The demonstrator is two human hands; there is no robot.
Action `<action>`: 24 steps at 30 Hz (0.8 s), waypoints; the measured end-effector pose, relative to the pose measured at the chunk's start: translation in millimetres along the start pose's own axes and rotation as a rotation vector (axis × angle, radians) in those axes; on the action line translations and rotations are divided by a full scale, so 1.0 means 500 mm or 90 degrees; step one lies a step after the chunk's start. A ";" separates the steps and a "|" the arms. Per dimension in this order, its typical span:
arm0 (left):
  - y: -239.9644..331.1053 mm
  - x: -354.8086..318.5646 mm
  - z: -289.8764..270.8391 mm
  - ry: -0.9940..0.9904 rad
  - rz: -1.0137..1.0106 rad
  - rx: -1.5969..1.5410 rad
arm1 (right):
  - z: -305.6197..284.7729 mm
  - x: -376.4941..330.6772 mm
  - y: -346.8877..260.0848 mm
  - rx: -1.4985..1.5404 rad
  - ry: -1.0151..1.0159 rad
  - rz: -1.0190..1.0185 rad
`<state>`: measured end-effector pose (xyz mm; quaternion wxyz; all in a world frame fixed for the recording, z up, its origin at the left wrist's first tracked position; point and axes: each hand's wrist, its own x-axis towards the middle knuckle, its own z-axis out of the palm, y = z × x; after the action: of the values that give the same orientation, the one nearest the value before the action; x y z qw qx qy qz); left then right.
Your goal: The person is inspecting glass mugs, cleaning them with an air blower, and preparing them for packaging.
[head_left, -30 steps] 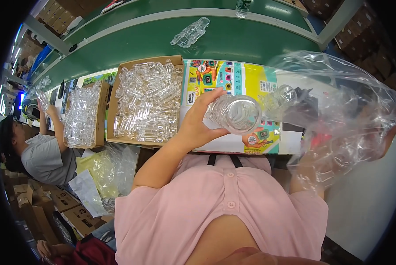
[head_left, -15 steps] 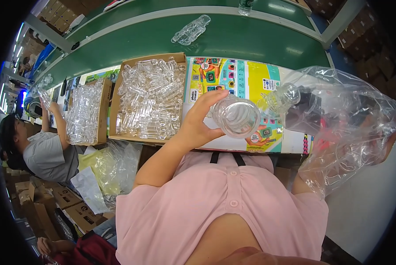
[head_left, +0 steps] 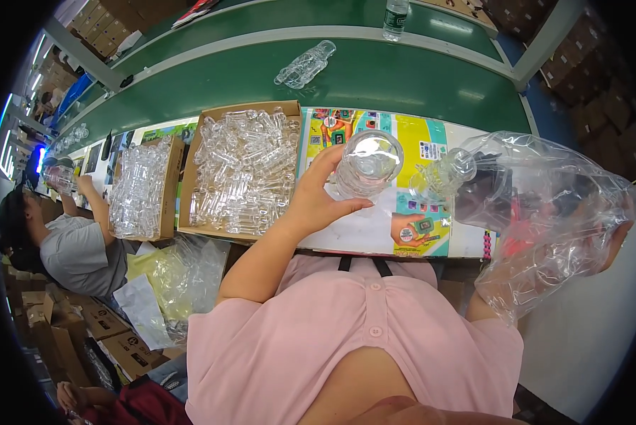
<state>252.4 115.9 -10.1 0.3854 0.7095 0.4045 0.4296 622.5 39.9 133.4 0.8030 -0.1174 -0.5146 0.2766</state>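
Observation:
My left hand (head_left: 321, 195) is curled round a clear, round glass-like vessel (head_left: 369, 166), its wide circular end facing up. Thumb and fingers press on its left side and lower edge. To the right stands a second clear piece with a narrow neck (head_left: 447, 173), close to the mouth of a large clear plastic bag (head_left: 544, 205). My right hand (head_left: 613, 244) grips the far right part of that bag; the film partly veils its fingers. A dark thing and something pink-red show through the film.
A cardboard tray (head_left: 296, 127) of small clear pieces lies left of centre, with another tray (head_left: 170, 188) beside it. A clear bottle-like piece (head_left: 306, 65) and a water bottle (head_left: 396, 20) are on the green surface (head_left: 431, 78) beyond. A co-worker (head_left: 77, 248) sits at the left.
My left hand has tilted the vessel, so its round end now points more upward, and it has shifted slightly left. The bag remains in my right hand. The whole view has moved a little.

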 end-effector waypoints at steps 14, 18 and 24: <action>-0.031 0.009 0.009 -0.017 -0.036 -0.033 | -0.064 -0.081 -0.094 -0.028 -0.031 0.019; -0.036 0.006 0.009 -0.027 -0.125 -0.061 | -0.086 -0.087 -0.119 -0.027 -0.172 0.110; -0.008 0.026 0.002 0.029 -0.009 -0.130 | -0.093 -0.130 -0.091 -0.122 -0.245 0.258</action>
<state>256.4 129.0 -10.1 0.4494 0.6535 0.3725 0.4820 658.1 -29.8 84.9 0.6046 -0.2384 -0.6472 0.3984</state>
